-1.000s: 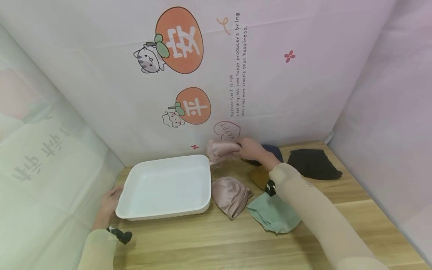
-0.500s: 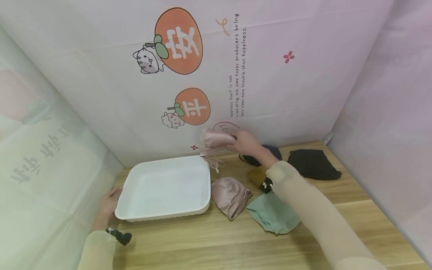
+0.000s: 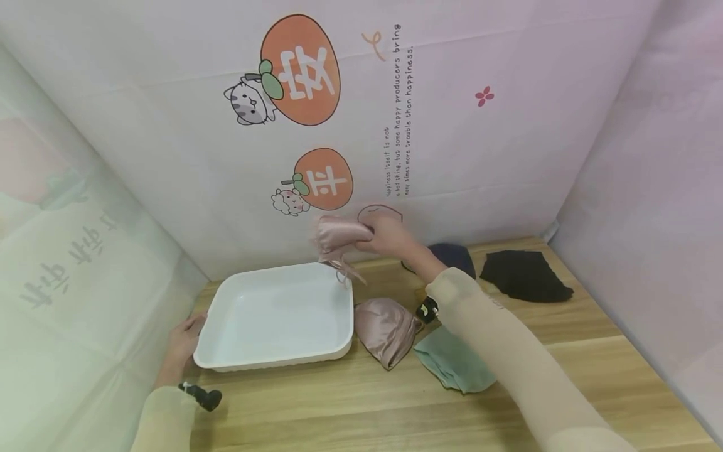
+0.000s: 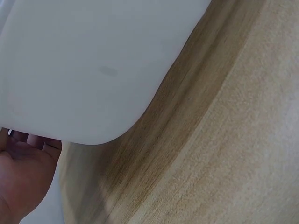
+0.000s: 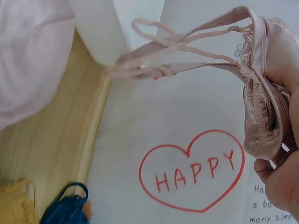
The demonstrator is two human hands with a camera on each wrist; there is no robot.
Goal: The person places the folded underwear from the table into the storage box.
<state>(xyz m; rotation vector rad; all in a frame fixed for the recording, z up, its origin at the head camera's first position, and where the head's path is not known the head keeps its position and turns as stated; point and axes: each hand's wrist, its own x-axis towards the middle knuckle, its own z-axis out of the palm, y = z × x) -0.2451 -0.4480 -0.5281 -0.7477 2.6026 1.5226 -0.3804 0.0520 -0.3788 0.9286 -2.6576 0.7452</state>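
Observation:
My right hand (image 3: 386, 233) pinches a folded pink satin bra (image 3: 341, 231), raised over the back right corner of the white tray (image 3: 271, 363). In the right wrist view, the thumb presses on the lace-edged cup of the bra (image 5: 268, 93), and its thin straps dangle toward the tray's corner. My left hand (image 3: 183, 342) holds the tray's left edge; in the left wrist view its fingers curl under the rim. No garment lies in the tray. Just right of the tray rests another folded pink satin piece (image 3: 384, 326).
Folded cloth pieces lie on the right of the wooden table: green (image 3: 452, 361), black (image 3: 525, 275) and navy (image 3: 454, 256). A mustard piece (image 5: 17, 205) is mostly hidden behind the right wrist in the head view. Printed white cloth walls (image 3: 440, 144) enclose the table.
My right hand has carried the pink bra left and slightly upward, from beside the tray to over its back right corner. The left hand and the tray have stayed in place.

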